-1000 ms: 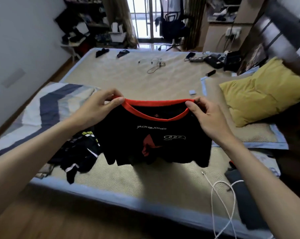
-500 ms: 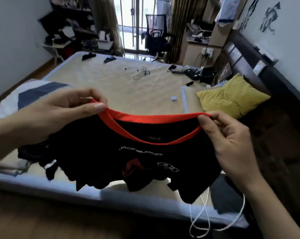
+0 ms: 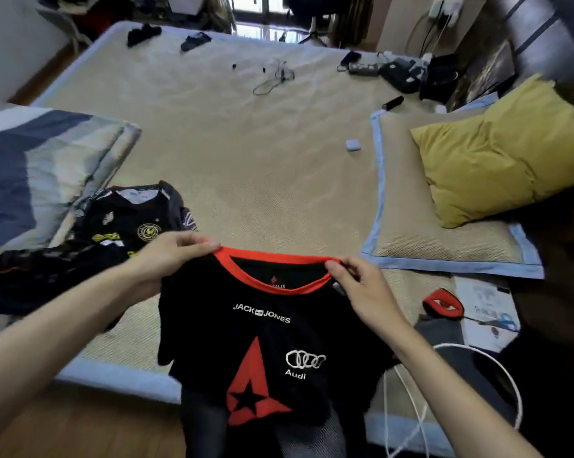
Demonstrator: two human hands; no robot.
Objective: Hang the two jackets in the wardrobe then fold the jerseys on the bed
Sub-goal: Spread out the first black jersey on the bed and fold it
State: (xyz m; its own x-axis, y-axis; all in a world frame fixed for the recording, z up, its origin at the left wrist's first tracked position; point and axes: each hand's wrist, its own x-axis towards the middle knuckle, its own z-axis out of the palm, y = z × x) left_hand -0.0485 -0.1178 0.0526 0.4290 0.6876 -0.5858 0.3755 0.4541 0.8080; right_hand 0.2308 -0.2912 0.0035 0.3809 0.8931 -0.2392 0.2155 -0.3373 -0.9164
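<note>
I hold a black jersey (image 3: 256, 332) with a red collar, white lettering and a red star emblem up by its neckline, front facing me. It hangs over the bed's near edge. My left hand (image 3: 170, 259) pinches the collar's left end and my right hand (image 3: 358, 289) pinches its right end. A second black jersey (image 3: 133, 223) with a yellow crest lies crumpled on the bed (image 3: 246, 153) to the left, beside more dark clothing (image 3: 38, 276).
A striped folded quilt (image 3: 31, 166) lies at the left and a yellow pillow (image 3: 497, 160) at the right. Cables (image 3: 272, 81), a small white case (image 3: 353, 145) and gadgets (image 3: 398, 71) are scattered far back. A white cord (image 3: 497, 368) and a red-black item (image 3: 442, 305) lie near right.
The jersey has unfurled and now hangs full length, its red star emblem showing. My view has tilted down and both hands sit lower over the bed's near edge.
</note>
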